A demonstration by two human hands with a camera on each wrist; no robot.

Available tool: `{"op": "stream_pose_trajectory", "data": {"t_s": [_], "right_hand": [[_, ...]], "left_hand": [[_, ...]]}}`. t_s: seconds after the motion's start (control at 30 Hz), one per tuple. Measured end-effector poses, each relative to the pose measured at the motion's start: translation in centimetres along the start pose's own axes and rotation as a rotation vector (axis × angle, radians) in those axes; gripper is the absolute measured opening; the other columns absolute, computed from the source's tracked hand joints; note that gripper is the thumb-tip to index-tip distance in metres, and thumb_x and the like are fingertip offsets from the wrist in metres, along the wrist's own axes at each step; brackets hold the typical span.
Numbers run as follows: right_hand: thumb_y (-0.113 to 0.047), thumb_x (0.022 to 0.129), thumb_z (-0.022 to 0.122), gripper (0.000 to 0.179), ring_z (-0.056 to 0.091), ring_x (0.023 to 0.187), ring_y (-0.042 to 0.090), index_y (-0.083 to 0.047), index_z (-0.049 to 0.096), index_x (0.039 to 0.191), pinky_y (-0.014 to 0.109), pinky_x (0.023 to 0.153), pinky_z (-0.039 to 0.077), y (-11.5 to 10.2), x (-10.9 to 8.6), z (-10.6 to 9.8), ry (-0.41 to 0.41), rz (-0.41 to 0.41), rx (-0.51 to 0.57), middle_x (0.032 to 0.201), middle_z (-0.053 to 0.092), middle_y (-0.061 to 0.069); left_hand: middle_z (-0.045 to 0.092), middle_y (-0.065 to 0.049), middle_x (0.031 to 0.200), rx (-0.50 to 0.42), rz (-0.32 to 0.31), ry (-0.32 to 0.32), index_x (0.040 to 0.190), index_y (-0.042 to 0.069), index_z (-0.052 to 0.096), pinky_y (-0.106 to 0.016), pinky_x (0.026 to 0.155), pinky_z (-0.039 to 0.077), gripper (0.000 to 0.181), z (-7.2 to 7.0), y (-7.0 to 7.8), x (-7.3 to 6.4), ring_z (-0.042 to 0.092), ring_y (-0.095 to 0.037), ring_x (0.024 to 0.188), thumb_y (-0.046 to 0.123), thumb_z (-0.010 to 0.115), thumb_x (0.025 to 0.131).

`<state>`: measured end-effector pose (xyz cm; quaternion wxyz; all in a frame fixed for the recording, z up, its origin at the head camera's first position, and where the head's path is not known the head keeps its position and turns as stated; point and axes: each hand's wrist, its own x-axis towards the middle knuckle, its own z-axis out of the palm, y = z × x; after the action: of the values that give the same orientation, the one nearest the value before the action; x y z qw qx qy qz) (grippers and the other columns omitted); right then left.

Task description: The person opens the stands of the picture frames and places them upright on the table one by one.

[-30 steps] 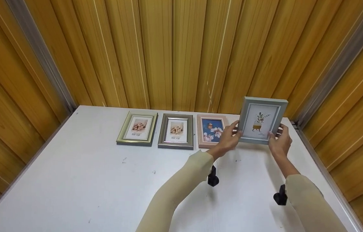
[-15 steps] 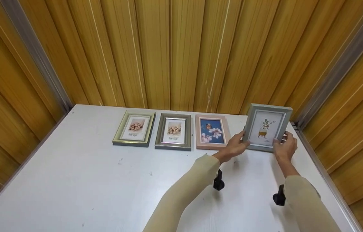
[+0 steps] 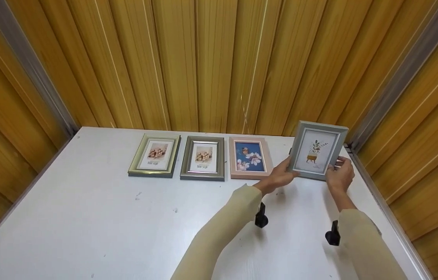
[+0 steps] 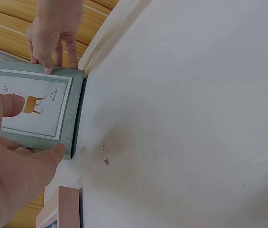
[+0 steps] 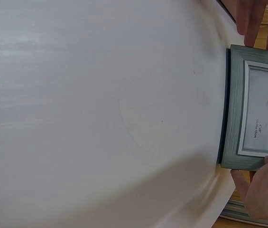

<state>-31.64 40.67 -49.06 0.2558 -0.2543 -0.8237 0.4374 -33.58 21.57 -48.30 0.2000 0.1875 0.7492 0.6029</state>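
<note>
A grey-green picture frame [image 3: 318, 151] with a potted-plant print stands tilted up at the table's right rear, its face toward me. My left hand [image 3: 282, 175] holds its left side, the thumb in front of the picture in the left wrist view. At the right side, my right hand [image 3: 340, 174] grips near the lower corner, thumb on the front. Whether the frame's bottom edge touches the table is unclear. Left of it lies a pink frame [image 3: 232, 159] with a blossom picture, close to my left hand.
A grey-brown frame [image 3: 184, 159] and a gold-green frame [image 3: 136, 159] lie flat in a row with the pink one on the white table [image 3: 125, 225]. Yellow wood-look panels [image 3: 215, 66] rise behind the table and at both sides.
Both hands have moved the grey-green frame a little right and lower, away from the pink frame. The other frames stay in their row. The head view has shifted slightly.
</note>
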Motion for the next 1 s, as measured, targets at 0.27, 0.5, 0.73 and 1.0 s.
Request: {"op": "stream_pose_trajectory", "data": {"t_s": [0.27,0.5,0.73,1.0], "right_hand": [[-0.003,0.095,0.047,0.037,0.052,0.114,0.038,0.004,0.049,0.132,0.048,0.093,0.042,-1.0,-1.1,-0.9,0.039,0.041,-0.074,0.121,0.054,0.023],[-0.014,0.098,0.048,0.037,0.058,0.094,0.036,0.009,0.050,0.127,0.042,0.074,0.048,-2.2,-1.0,-3.6,-0.278,0.117,-0.386,0.114,0.059,0.027],[-0.016,0.098,0.056,0.029,0.065,0.076,0.022,0.009,0.054,0.112,0.032,0.069,0.056,-3.8,1.1,-4.0,-0.643,0.166,-0.546,0.093,0.066,0.017],[-0.015,0.098,0.056,0.030,0.069,0.080,0.021,0.011,0.058,0.112,0.036,0.076,0.060,-6.9,0.3,-1.4,-0.813,0.083,-0.500,0.097,0.069,0.018]], "left_hand": [[0.039,-0.005,0.165,0.012,-0.003,0.058,0.161,0.018,0.030,-0.047,0.127,0.025,0.066,-0.3,0.9,-1.4,0.031,-0.025,0.155,0.014,0.056,0.101],[0.035,-0.009,0.166,0.114,-0.094,0.132,0.160,0.009,0.029,-0.040,0.127,0.028,0.066,-2.0,1.9,-2.5,0.032,-0.025,0.154,0.020,0.057,0.101],[0.035,-0.019,0.164,0.138,-0.065,0.156,0.158,0.000,0.028,-0.042,0.127,0.028,0.070,-6.0,2.4,-2.4,0.033,-0.031,0.153,0.013,0.058,0.096],[0.037,-0.027,0.160,0.220,-0.025,0.184,0.155,-0.007,0.030,-0.041,0.125,0.031,0.071,-10.9,2.1,-3.6,0.036,-0.035,0.150,0.009,0.056,0.091]]}}
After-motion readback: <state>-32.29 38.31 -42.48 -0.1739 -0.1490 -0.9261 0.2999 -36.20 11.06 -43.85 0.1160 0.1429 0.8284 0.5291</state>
